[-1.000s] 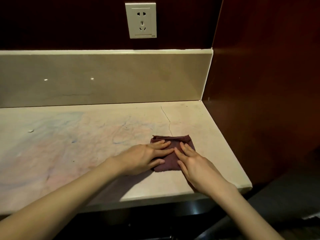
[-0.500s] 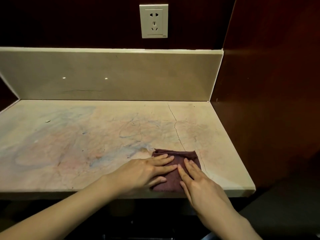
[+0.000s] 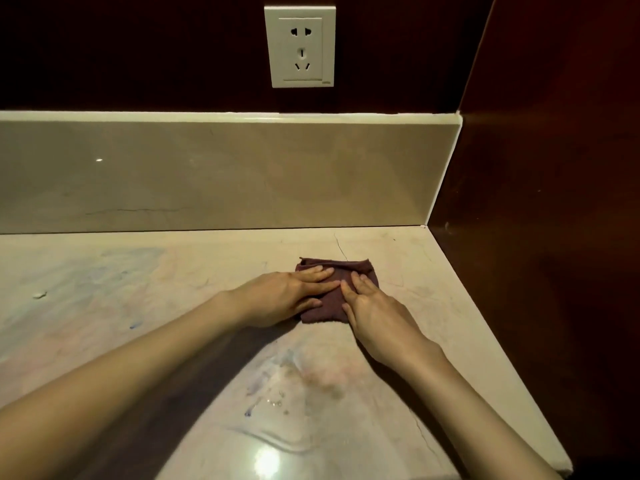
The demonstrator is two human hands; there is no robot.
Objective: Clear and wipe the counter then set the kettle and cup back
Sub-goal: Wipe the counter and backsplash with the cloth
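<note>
Head view: a pale marble counter (image 3: 173,306) with faint blue and pink smears runs to a beige backsplash (image 3: 225,174) and a dark wood side panel (image 3: 536,237). A thin crack crosses the stone near the back. A white wall socket (image 3: 300,46) sits above the backsplash. The left hand (image 3: 287,297) and right hand (image 3: 375,311) lie flat, fingers straight, pressing a folded maroon cloth (image 3: 360,268) on the counter's right part. Water droplets (image 3: 273,403) glisten nearer the front edge; a small white fleck (image 3: 40,294) lies far left.
</note>
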